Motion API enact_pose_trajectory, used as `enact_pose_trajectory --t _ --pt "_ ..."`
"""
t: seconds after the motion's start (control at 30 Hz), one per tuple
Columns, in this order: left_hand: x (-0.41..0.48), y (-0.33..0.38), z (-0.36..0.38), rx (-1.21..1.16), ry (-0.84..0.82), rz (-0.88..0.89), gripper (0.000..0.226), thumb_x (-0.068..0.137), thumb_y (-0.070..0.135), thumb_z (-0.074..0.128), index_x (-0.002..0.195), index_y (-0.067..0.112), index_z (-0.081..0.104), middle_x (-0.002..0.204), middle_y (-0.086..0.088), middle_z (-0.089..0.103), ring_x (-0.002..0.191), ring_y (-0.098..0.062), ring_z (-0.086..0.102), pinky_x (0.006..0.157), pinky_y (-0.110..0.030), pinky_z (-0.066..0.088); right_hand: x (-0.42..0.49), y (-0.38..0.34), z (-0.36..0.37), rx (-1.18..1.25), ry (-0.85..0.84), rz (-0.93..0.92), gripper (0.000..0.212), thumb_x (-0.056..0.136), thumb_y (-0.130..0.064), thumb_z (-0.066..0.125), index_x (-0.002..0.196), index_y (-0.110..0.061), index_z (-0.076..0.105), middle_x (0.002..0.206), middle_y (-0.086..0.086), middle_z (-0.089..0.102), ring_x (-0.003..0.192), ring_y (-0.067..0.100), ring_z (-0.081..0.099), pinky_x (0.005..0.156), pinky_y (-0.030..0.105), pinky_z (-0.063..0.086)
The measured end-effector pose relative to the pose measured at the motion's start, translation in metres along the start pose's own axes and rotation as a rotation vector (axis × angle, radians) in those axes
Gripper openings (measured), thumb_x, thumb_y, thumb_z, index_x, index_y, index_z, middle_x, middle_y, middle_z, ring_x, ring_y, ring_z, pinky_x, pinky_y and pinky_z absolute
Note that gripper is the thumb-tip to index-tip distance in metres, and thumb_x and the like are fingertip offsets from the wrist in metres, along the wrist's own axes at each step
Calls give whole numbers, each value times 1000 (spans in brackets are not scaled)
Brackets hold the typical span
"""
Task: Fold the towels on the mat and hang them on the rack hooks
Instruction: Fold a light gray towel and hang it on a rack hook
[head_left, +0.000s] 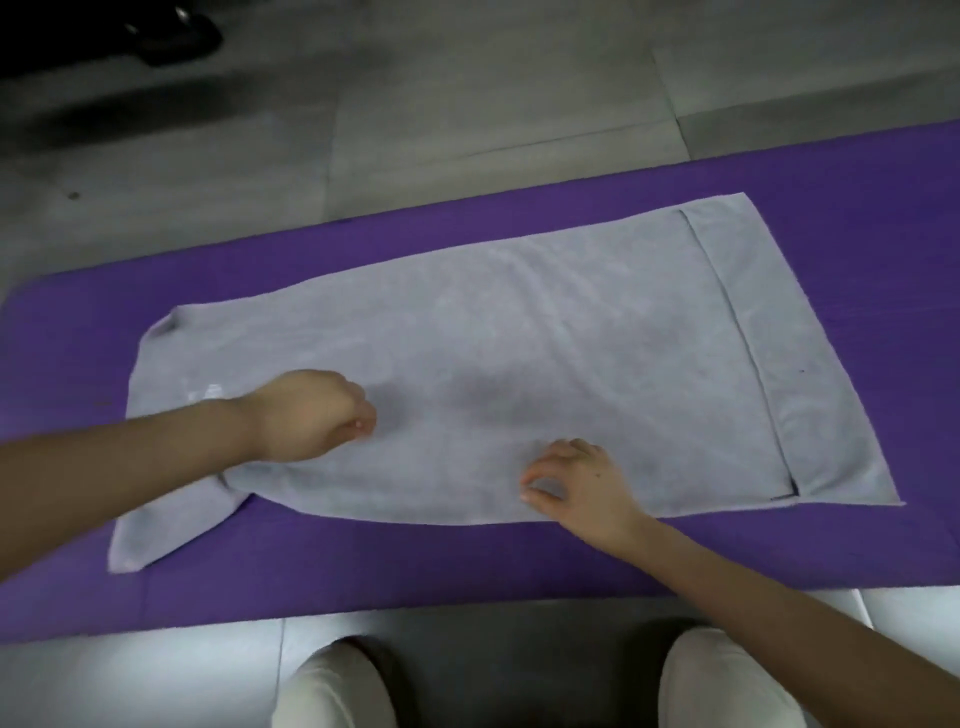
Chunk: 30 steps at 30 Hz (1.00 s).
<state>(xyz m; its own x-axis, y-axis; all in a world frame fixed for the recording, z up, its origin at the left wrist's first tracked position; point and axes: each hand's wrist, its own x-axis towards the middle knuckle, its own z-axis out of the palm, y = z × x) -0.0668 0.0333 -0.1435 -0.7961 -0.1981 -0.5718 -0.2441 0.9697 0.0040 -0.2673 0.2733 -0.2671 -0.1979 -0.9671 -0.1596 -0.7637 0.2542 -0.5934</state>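
Note:
A grey towel (519, 338) lies folded lengthwise on the purple mat (857, 208). Its upper layer ends short at the right, leaving a strip of the lower layer showing. A loose corner sticks out at the towel's near left. My left hand (311, 415) hovers low over the towel's left part with its fingers curled into a fist and no cloth seen in it. My right hand (576, 480) rests on the towel near its front edge, fingers curled, thumb and forefinger pinching at the cloth. No rack or hooks are in view.
The mat lies on a grey tiled floor (467, 104). My knees (332, 686) in light trousers are just in front of the mat's near edge. A dark shoe-like object (171, 36) sits at the far left on the floor.

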Motion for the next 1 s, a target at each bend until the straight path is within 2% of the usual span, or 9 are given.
enact_pose_trajectory --t 0.07,0.17,0.23,0.3,0.43,0.57,0.7,0.9,1.0 --pt "-18 0 37 -236 218 -85 24 91 37 48 97 26 69 94 9 65 89 -11 57 79 -16 39 6 -14 18 -128 -13 -116 34 71 -58 55 81 -30 72 88 -10 67 87 18 62 82 26 32" --pt "-35 20 102 -476 416 -201 30 78 50 50 82 27 71 81 8 64 75 -17 59 75 -27 47 7 -23 33 -402 6 -275 41 58 -61 72 81 -27 71 81 -6 62 80 18 56 81 32 30" --pt "-35 33 138 -511 459 -272 29 75 53 55 86 31 69 86 9 62 81 -16 55 76 -28 42 8 -23 39 -460 77 -326 36 58 -53 78 80 -26 71 80 -3 62 80 18 54 82 35 31" --pt "-33 37 157 -546 475 -293 33 73 56 56 96 34 66 94 9 60 91 -13 50 81 -26 36 12 -19 43 -412 132 -310 18 71 -44 64 73 -28 71 74 -7 61 80 15 50 79 32 30" --pt "-29 20 181 -511 515 -242 33 72 50 56 102 37 63 101 11 58 97 -11 48 84 -27 38 34 -14 34 -307 208 -121 31 76 -49 47 67 -34 72 62 -14 58 65 15 56 70 28 25" --pt "-15 5 178 -541 592 -200 23 81 45 52 85 30 69 87 14 64 85 -7 53 79 -24 38 55 -15 28 -307 240 -63 31 71 -54 47 66 -35 71 60 -15 59 63 15 57 68 30 24" --pt "0 -10 155 -799 618 -427 31 81 46 56 87 20 71 73 10 68 68 -2 56 64 -6 35 64 -13 27 -296 328 -105 26 74 -49 54 77 -31 72 73 -15 65 79 10 52 74 26 24" --pt "27 -19 156 -620 620 -523 18 70 31 76 84 20 71 84 2 69 80 -25 63 75 -32 40 55 -26 45 -242 281 -187 26 77 -51 59 83 -30 73 81 -14 64 85 8 49 78 29 30" --pt "27 -11 158 -583 814 -436 11 71 23 62 76 25 72 82 6 64 76 -19 56 70 -27 34 57 -28 49 -236 255 -93 26 76 -48 55 85 -30 73 81 -14 64 85 8 48 78 26 28"
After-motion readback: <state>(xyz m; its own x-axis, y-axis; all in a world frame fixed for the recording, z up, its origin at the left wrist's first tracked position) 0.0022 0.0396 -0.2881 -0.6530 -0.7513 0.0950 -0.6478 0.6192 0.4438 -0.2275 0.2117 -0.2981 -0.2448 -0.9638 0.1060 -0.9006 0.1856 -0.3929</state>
